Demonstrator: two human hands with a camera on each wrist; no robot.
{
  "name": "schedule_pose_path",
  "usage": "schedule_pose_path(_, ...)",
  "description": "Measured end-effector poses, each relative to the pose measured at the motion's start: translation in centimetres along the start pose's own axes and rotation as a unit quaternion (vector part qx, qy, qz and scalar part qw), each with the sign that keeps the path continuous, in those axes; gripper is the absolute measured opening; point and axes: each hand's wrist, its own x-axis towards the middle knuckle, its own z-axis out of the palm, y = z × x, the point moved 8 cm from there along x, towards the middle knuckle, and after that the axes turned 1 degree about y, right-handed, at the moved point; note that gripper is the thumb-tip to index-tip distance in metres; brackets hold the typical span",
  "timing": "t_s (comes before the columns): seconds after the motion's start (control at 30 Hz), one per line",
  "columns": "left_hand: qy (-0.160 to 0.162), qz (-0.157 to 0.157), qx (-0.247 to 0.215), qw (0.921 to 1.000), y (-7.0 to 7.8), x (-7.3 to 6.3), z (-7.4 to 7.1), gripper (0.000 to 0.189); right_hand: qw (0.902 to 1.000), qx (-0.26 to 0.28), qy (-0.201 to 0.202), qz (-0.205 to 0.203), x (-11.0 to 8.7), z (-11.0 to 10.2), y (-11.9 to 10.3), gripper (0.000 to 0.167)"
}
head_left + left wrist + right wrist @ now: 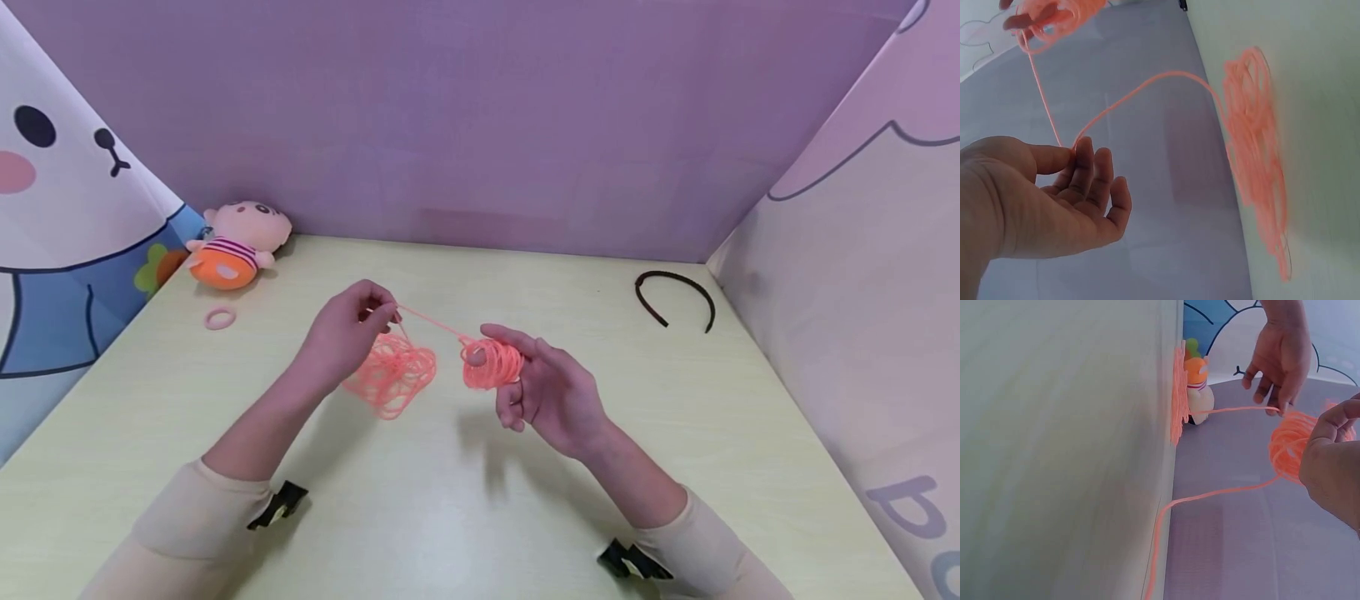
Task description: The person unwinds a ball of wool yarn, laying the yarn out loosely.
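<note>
Between thumb and fingertips, my left hand point(347, 333) pinches a strand of coral-coloured yarn point(431, 318), raised above the table. Opposite it, my right hand point(558, 396) holds a wound coil of yarn point(495, 367) whose loops go around its fingers; a fingertip pokes through the coil, and the lower fingers bend inward. The strand runs taut from coil to left hand in the left wrist view. From there it drops in an arc to a loose, tangled pile of yarn point(1250, 144) on the table. The right wrist view shows a second strand point(1222, 492) trailing from the coil.
A plush toy point(232, 250) lies at the back left corner, with a pink ring point(220, 318) in front of it. Back right on the table point(465, 517) is a dark headband point(678, 277). A purple panel point(480, 125) stands behind, with printed panels at both sides.
</note>
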Motion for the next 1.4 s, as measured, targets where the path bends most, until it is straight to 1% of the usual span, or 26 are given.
schedule_pose_path(0.13,0.016,-0.031,-0.007,0.9994,-1.1,0.4,-1.2,0.020,1.0000,-0.001,0.001,0.001,0.0,-0.1,0.0,0.052)
schedule_pose_path(0.23,0.033,-0.048,-0.011,0.9983,-1.8,0.7,-2.0,0.022,1.0000,-0.001,0.002,0.001,0.0,-0.1,0.0,0.053)
schedule_pose_path(0.53,0.069,-0.108,-0.027,0.9914,-4.1,1.3,-3.5,0.025,1.0000,0.004,0.000,-0.005,0.0,-0.1,0.0,0.051)
schedule_pose_path(0.67,0.092,-0.120,-0.036,0.9879,-4.8,1.3,-4.2,0.025,0.9999,0.008,-0.003,-0.006,0.0,-0.1,-0.1,0.052)
schedule_pose_path(0.83,0.113,-0.131,-0.038,0.9842,-5.2,1.4,-5.0,0.027,0.9999,0.013,-0.001,-0.006,-0.1,-0.1,-0.1,0.051)
schedule_pose_path(1.0,0.154,-0.139,-0.048,0.9771,-5.6,1.4,-6.1,0.024,0.9999,0.015,0.002,-0.007,0.0,-0.2,-0.1,0.050)
schedule_pose_path(1.07,0.167,-0.134,-0.055,0.9753,-5.7,1.4,-6.2,0.023,0.9998,0.016,0.002,-0.007,0.0,-0.2,-0.1,0.049)
schedule_pose_path(1.13,0.162,-0.123,-0.057,0.9774,-5.6,1.5,-6.0,0.022,0.9998,0.016,0.004,-0.006,0.0,-0.2,-0.1,0.049)
schedule_pose_path(1.2,0.142,-0.102,-0.050,0.9832,-5.2,1.6,-5.4,0.024,0.9999,0.015,0.005,-0.004,-0.1,-0.2,-0.1,0.049)
schedule_pose_path(1.3,0.090,-0.062,-0.028,0.9936,-3.8,1.5,-3.8,0.026,0.9999,0.014,0.003,-0.003,-0.1,-0.2,-0.1,0.049)
schedule_pose_path(1.4,0.024,-0.015,-0.013,0.9995,-2.0,1.1,-1.6,0.022,0.9999,0.010,-0.003,-0.005,-0.1,-0.1,-0.1,0.050)
